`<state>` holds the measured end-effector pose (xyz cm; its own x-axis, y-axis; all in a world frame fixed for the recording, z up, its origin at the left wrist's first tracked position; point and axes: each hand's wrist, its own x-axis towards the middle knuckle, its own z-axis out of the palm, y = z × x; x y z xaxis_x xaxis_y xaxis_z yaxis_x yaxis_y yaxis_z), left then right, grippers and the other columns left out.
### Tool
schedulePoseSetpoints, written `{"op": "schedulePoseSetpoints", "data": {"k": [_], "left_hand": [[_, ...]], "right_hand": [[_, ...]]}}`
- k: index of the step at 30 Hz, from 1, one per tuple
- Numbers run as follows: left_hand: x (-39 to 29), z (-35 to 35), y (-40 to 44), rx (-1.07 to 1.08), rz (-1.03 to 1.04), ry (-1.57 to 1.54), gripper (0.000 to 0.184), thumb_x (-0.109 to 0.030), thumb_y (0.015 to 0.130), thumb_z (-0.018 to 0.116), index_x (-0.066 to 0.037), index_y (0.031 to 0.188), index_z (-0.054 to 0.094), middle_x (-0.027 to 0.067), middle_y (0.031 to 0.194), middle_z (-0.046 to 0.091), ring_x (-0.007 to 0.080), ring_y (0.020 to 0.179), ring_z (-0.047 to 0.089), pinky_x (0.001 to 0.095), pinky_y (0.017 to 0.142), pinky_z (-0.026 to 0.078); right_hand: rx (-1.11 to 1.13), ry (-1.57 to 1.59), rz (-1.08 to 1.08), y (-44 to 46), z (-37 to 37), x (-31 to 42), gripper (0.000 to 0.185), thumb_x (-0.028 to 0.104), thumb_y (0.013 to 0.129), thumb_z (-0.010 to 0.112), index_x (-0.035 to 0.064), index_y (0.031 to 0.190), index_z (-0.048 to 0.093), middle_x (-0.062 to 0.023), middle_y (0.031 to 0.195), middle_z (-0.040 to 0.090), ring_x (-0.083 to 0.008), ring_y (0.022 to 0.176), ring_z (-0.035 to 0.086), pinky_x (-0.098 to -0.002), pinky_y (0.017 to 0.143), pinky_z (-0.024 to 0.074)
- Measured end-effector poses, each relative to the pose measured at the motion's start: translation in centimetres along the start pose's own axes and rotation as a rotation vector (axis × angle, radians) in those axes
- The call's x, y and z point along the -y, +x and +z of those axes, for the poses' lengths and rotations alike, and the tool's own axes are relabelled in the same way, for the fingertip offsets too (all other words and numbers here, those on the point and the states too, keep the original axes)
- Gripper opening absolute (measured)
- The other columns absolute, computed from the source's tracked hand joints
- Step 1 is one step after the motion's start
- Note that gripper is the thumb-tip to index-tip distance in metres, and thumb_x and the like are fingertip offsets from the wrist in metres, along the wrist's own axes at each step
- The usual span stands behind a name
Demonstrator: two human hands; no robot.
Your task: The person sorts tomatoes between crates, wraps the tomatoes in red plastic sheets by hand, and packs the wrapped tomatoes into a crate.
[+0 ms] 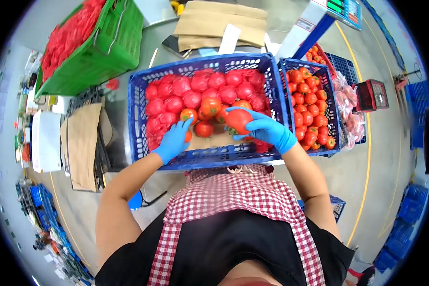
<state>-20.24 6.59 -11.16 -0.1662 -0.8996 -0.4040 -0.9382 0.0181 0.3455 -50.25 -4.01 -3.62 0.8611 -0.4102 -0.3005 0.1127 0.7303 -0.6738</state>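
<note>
Both hands wear blue gloves over a blue crate. Held up in my right hand is a large tomato, gripped between the fingers. My left hand reaches over the crate's front left part, its fingers curved round a tomato, with another partly hidden beneath them. Between the hands, several loose tomatoes lie on brown cardboard. Rows of red net-wrapped fruit fill the back and left of the crate.
A second blue crate of tomatoes touches the right side. A green crate with red netting stands at the back left. Cardboard sheets lie behind, and a scale rises at the back right. More cardboard is at left.
</note>
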Motion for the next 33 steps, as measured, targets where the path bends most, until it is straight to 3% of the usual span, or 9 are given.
{"op": "schedulePoseSetpoints", "data": {"k": [2,3,6,10,15,22,28,31,33], "left_hand": [[-1.1,0.5,0.1,-0.072,0.076,-0.199,0.084,-0.018,0.069,0.069,-0.013,0.141,0.027,0.0206,0.124,0.043,0.0413,0.11,0.048,0.0445,0.088,0.047],[-1.5,1.3,0.4,-0.098,0.113,-0.305,0.084,-0.019,0.069,0.068,-0.014,0.142,0.027,0.0221,0.127,0.041,0.0435,0.112,0.047,0.0461,0.088,0.047],[-3.1,3.4,2.8,-0.028,-0.123,-0.331,0.085,-0.033,0.07,0.072,-0.015,0.141,0.03,0.0254,0.127,0.043,0.0416,0.115,0.048,0.0451,0.092,0.044],[-7.0,4.1,4.5,-0.121,-0.069,-0.101,0.083,-0.051,0.071,0.071,-0.018,0.139,0.036,0.0212,0.112,0.058,0.0375,0.098,0.059,0.044,0.078,0.049],[-8.2,1.3,4.9,0.039,-0.153,-0.063,0.082,-0.056,0.071,0.068,-0.022,0.139,0.036,0.0175,0.108,0.063,0.0367,0.094,0.062,0.0437,0.077,0.049],[-8.1,1.9,5.3,0.049,-0.199,-0.116,0.083,-0.058,0.071,0.067,-0.022,0.139,0.036,0.0182,0.111,0.062,0.0373,0.1,0.06,0.0431,0.083,0.048],[-8.0,2.2,5.3,0.049,-0.227,-0.211,0.078,-0.051,0.074,0.069,-0.018,0.138,0.038,0.0168,0.113,0.061,0.0334,0.101,0.061,0.0413,0.086,0.048],[-6.4,3.6,5.2,0.06,-0.199,-0.588,0.074,-0.044,0.079,0.068,-0.01,0.137,0.038,0.0151,0.112,0.061,0.0303,0.098,0.062,0.0387,0.086,0.048],[-6.8,2.8,4.7,0.082,-0.259,-0.809,0.067,-0.039,0.082,0.066,-0.005,0.134,0.041,0.0145,0.109,0.06,0.0292,0.097,0.061,0.0376,0.086,0.049]], "right_hand": [[0.104,0.442,-0.045,-2.3,-1.4,-1.0,0.066,0.024,0.082,0.059,-0.0023,0.137,0.033,-0.02,0.128,0.049,-0.0302,0.106,0.057,-0.0445,0.087,0.0493],[0.094,0.514,-0.068,-3.1,-1.9,-1.7,0.073,0.034,0.081,0.062,-0.002,0.136,0.031,-0.0349,0.122,0.047,-0.0371,0.095,0.059,-0.0413,0.082,0.0508],[0.122,0.658,-0.167,-4.9,-2.8,-2.7,0.071,0.045,0.085,0.054,-0.0025,0.134,0.034,-0.0361,0.116,0.051,-0.0339,0.096,0.061,-0.0337,0.072,0.0541],[0.096,0.531,-0.362,-9.4,-5.1,-1.9,0.065,0.023,0.083,0.061,-0.0003,0.136,0.032,-0.0185,0.134,0.043,-0.0336,0.116,0.049,-0.0403,0.086,0.0472],[-0.09,0.83,-0.565,-16.0,-11.0,-1.4,0.072,0.028,0.083,0.065,0.0018,0.139,0.028,-0.0247,0.135,0.039,-0.0334,0.106,0.055,-0.0413,0.089,0.0491],[-0.347,0.462,-0.635,-19.6,-9.9,1.5,0.077,-0.002,0.077,0.063,0.0098,0.143,0.025,-0.0108,0.135,0.039,-0.026,0.11,0.055,-0.0427,0.089,0.0518],[-0.485,0.424,-0.55,-19.5,-9.2,3.8,0.072,-0.003,0.077,0.064,0.01,0.14,0.031,-0.01,0.135,0.04,-0.024,0.115,0.052,-0.041,0.09,0.0509],[-0.631,0.216,-0.667,-18.5,-10.1,3.4,0.071,-0.002,0.075,0.066,0.011,0.137,0.036,-0.0093,0.133,0.042,-0.0232,0.117,0.05,-0.0366,0.09,0.0503],[-0.916,-0.216,-0.747,-17.8,-12.2,2.3,0.071,-0.002,0.071,0.068,0.0106,0.135,0.039,-0.0106,0.132,0.042,-0.0247,0.116,0.05,-0.0353,0.091,0.0489]]}}
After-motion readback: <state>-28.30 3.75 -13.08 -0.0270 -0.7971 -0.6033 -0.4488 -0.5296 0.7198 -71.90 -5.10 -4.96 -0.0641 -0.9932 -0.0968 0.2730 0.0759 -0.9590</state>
